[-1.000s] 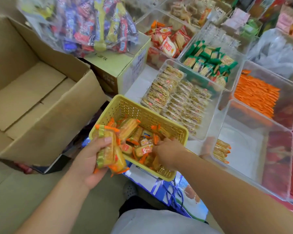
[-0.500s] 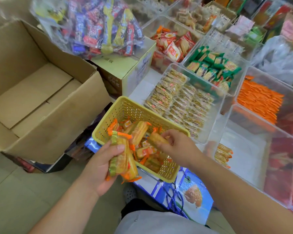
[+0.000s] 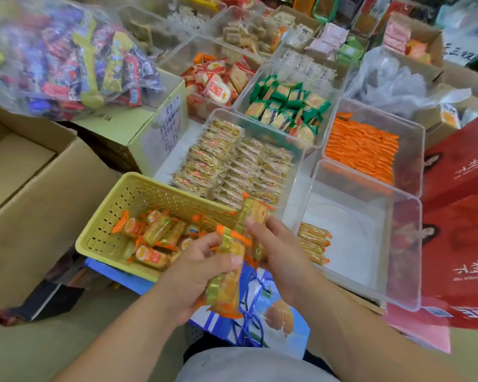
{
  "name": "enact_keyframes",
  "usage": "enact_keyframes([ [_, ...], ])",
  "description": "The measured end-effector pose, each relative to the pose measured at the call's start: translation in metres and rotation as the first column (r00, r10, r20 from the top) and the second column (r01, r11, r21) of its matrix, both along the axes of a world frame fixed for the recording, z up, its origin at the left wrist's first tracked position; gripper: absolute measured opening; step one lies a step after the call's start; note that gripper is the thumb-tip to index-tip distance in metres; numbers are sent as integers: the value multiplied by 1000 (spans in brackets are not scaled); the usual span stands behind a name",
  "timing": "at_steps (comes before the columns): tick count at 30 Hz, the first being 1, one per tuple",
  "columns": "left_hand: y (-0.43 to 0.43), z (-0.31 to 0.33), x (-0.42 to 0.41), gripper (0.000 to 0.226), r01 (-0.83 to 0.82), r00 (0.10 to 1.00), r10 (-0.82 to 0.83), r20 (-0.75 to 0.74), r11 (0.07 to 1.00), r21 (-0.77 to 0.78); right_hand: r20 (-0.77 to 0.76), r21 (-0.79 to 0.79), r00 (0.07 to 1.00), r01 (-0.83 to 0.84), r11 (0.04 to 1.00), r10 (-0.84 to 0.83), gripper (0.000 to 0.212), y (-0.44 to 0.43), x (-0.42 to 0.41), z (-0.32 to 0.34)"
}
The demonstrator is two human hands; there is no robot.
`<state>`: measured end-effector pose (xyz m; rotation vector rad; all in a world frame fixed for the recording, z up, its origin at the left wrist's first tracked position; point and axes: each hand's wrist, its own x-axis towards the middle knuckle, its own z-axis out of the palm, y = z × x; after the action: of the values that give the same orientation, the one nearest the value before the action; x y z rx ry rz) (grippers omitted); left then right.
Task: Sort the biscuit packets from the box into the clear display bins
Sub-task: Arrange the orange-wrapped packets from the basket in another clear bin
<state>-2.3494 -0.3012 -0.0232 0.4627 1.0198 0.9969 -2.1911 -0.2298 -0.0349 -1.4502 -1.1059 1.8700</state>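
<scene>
A yellow slotted basket in front of me holds several orange-ended biscuit packets. My left hand grips a bundle of these packets just right of the basket. My right hand pinches another packet, standing it upright against the bundle. To the right, a clear display bin has a few of the same packets stacked at its near-left wall.
An open cardboard box stands at left. Behind are clear bins of tan, green, orange and red-white packets. A bag of mixed sweets lies on a carton. Red gift bags stand at right.
My right hand lifted a packet out of the basket and brought it against the bundle. My left hand moved right with the bundle, off the basket.
</scene>
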Motion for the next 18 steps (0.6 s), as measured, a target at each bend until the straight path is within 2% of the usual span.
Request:
enact_keyframes([
  [5, 11, -3, 44, 29, 9, 1000, -9, -3, 1000, 8, 72, 98, 997, -1, 995, -6, 37, 18, 47, -7],
  [8, 18, -10, 71, 36, -122, 992, 122, -25, 992, -29, 126, 112, 992, -40, 993, 26, 24, 31, 86, -17],
  [10, 24, -14, 91, 40, -251, 967, 249, -46, 967, -48, 154, 108, 982, -125, 986, 108, 23, 36, 110, -23],
  [14, 41, -14, 137, 43, -392, 916, 387, -109, 919, -36, 101, 66, 954, -290, 955, 283, 36, 37, 141, -28],
  [17, 54, -9, 168, 25, -414, 902, 409, -138, 910, -9, 2, 6, 969, -247, 969, 247, 30, 37, 154, -27],
  [18, 58, -7, 176, 29, -415, 897, 409, -169, 910, -5, -9, -14, 974, -226, 974, 226, 24, 38, 157, -25],
])
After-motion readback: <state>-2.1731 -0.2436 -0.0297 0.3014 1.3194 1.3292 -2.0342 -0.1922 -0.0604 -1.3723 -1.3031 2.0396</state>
